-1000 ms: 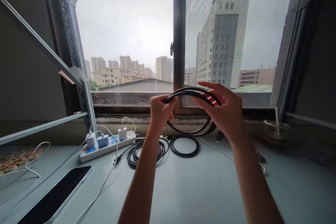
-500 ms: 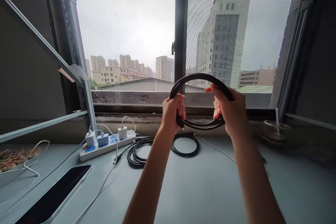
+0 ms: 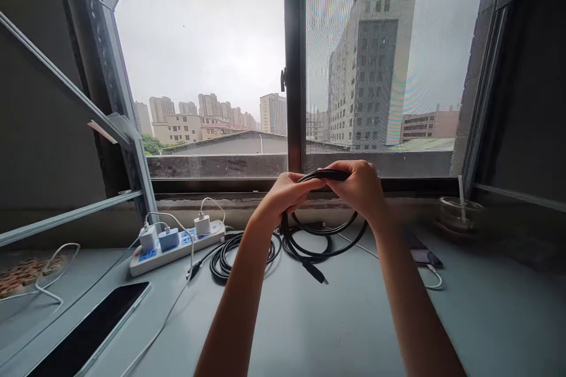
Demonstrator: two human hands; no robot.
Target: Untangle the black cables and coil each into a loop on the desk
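Both my hands hold a coiled black cable point(image 3: 329, 238) in the air above a grey table point(image 3: 336, 324), just in front of the window. My left hand point(image 3: 287, 193) and my right hand point(image 3: 358, 185) are closed on the top of the coil, close together. The loops hang down below my hands, and a loose plug end point(image 3: 316, 274) dangles near the table. Two more black cable coils lie on the table behind: one at the left point(image 3: 230, 256) and one partly hidden by the held loops point(image 3: 309, 244).
A white power strip point(image 3: 174, 241) with chargers and white leads sits at the left. A dark phone point(image 3: 84, 336) lies at the near left. Another phone point(image 3: 422, 254) with a white lead lies right of my arm. A plastic cup with a straw point(image 3: 457, 212) stands at the right.
My hands have come down and closer together at the top of the coil. The coil, held up as a ring before, now hangs lower with its plug end loose.
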